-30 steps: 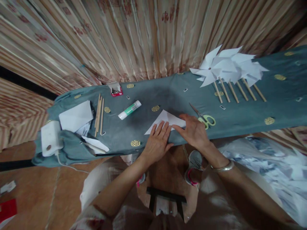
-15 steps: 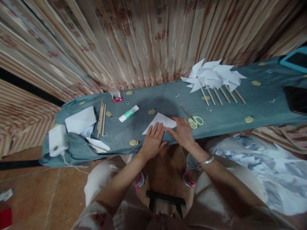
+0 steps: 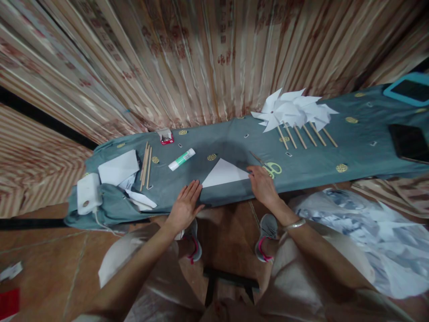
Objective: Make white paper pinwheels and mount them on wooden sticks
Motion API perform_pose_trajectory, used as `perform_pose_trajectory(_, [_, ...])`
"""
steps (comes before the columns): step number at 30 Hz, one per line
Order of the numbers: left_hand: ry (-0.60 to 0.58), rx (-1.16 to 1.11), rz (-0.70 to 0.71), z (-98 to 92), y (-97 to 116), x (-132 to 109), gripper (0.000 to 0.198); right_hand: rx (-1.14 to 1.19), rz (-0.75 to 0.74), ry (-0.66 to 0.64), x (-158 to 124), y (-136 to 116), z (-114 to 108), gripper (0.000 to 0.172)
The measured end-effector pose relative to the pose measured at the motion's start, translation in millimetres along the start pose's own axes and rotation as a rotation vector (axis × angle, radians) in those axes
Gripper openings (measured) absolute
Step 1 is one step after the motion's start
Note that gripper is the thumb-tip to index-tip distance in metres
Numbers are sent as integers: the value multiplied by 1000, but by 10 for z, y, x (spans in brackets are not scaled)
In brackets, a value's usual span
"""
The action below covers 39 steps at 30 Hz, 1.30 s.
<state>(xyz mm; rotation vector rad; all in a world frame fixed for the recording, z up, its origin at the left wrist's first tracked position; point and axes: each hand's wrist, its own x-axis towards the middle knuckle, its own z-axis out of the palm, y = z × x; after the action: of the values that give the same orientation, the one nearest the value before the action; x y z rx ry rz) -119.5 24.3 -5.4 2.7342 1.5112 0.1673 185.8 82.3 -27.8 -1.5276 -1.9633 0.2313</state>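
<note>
Outward goes the left hand (image 3: 185, 205), over the paper 0.5 seconds ago, now fingers extended at the corner on the side of the glue stick (image 3: 182, 159)! The right hand (image 3: 263, 184) touches the corner farthest from the glue stick; pinching or pressing, I can't tell. So 2 hands, well apart, and between them the folded paper (image 3: 224, 175) on the desk (image 3: 311, 167), right of the glue stick. It should handle light, easily creased, apt to skid; best held at those 2 corners.
</note>
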Motion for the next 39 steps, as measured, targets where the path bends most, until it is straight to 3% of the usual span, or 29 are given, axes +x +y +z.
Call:
perform_pose_trajectory(10, [10, -49, -11, 27, -54, -72, 56, -10, -7, -27, -30, 8, -14, 42])
perform_pose_trajectory(14, [28, -122, -59, 37, -45, -43, 51, 21, 13, -35, -1, -19, -73, 46])
perform_pose_trajectory(18, [76, -237, -120, 23, -28, -8, 47, 42, 38, -49, 63, -102, -80, 38])
perform_pose_trajectory(23, [108, -311, -236, 11, 52, 63, 58, 56, 86, -122, 106, -177, -48, 44])
perform_pose_trajectory(30, [133, -372, -382, 66, 229, 160, 58, 270, 171, -118, 126, -128, 7, 19])
perform_pose_trajectory(34, [201, -582, -500, 64, 320, 201, 76, 334, 184, -103, 144, -126, -60, 5])
perform_pose_trajectory(39, [361, -1043, -743, -102, 351, 448, 65, 441, 139, -122, 212, -204, -335, 4])
